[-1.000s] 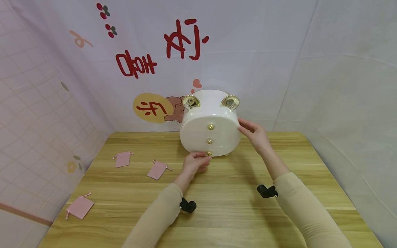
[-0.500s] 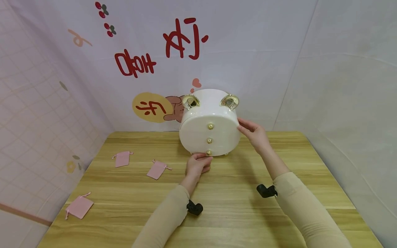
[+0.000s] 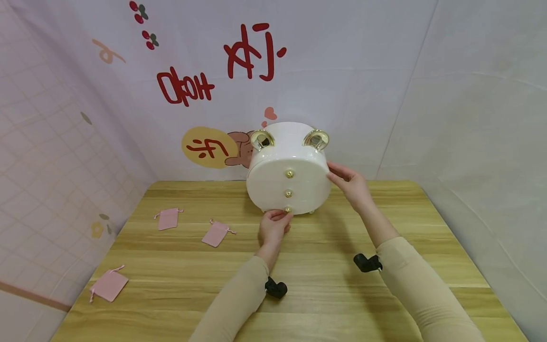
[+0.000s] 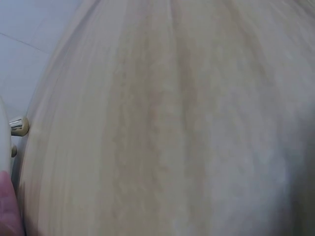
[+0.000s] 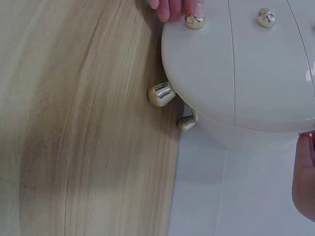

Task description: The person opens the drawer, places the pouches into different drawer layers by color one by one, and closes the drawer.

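A glossy white oval jewelry box [image 3: 273, 185] stands on short gold feet [image 5: 161, 94] toward the table's back. Its front has three gold knobs, one per section, in a vertical row; two gold rings [image 3: 316, 140] rise from its top like ears. My left hand [image 3: 274, 228] pinches the lowest knob [image 5: 195, 20] between thumb and finger. Against the box's right side rests my right hand [image 3: 352, 187], its fingers and thumb extended along the upper edge. In the left wrist view, only a bit of the left hand [image 4: 7, 206] shows beside the box.
Three pink drawstring pouches lie on the left of the wooden table [image 3: 325, 304]: a back one [image 3: 168, 219], a middle one [image 3: 215, 234] and a front one [image 3: 110, 286]. A printed white cloth backdrop [image 3: 342, 85] hangs close behind the box.
My left wrist and forearm have swung right while the fingertips stay at the lowest knob. My right hand and the box keep their places.
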Available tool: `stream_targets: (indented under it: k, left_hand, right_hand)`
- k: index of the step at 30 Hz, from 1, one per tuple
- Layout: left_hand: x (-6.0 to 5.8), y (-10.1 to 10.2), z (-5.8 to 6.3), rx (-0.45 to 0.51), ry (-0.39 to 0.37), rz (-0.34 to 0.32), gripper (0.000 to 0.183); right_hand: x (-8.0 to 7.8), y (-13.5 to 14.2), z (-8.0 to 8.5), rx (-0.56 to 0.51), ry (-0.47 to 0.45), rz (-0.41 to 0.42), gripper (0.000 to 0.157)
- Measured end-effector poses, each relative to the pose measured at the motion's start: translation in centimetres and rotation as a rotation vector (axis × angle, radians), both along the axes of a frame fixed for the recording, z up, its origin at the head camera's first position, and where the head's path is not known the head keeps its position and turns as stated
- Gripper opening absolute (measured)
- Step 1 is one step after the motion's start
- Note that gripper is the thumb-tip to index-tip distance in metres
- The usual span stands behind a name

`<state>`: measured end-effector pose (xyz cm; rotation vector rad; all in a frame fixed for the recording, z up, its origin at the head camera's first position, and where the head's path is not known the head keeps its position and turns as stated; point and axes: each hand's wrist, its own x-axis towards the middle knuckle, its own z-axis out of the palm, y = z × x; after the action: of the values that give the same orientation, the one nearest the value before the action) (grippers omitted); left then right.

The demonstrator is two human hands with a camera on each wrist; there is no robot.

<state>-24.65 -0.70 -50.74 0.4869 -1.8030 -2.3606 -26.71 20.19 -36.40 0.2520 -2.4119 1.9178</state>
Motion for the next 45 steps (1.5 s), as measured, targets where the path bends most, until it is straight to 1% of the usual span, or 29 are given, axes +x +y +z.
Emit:
stream_targets:
  k: [5, 15, 19, 22, 26, 35, 45]
  left_hand:
    - [0.0, 0.3, 0.1, -0.018, 0.011, 0.032, 0.031]
    - [-0.1, 0.6, 0.2, -0.031, 0.007, 0.036, 0.029]
    - [-0.2, 0.7, 0.3, -0.023, 0.0, 0.031, 0.03]
    - [-0.4, 0.6, 0.3, 0.013, -0.001, 0.028, 0.03]
    - [-0.6, 0.3, 0.2, 0.07, 0.001, 0.004, 0.027]
    - [-0.9, -0.7, 0.4, 0.121, -0.019, -0.083, 0.019]
    - [-1.4, -1.0, 0.1, 0.167, -0.035, -0.101, 0.015]
  right_hand:
    - [0.0, -0.1, 0.1, 0.002, -0.002, -0.003, 0.045]
    - [0.1, -0.1, 0.1, 0.002, 0.007, -0.002, 0.045]
    - [0.1, -0.1, 0.1, 0.003, 0.002, -0.001, 0.046]
    - [0.1, 0.0, 0.0, 0.004, 0.006, -0.001, 0.045]
    - [0.0, 0.0, 0.0, -0.004, 0.011, 0.0, 0.045]
    - [0.0, 0.0, 0.0, -0.009, 0.003, -0.005, 0.045]
    - [0.0, -0.1, 0.0, -0.006, -0.008, -0.007, 0.045]
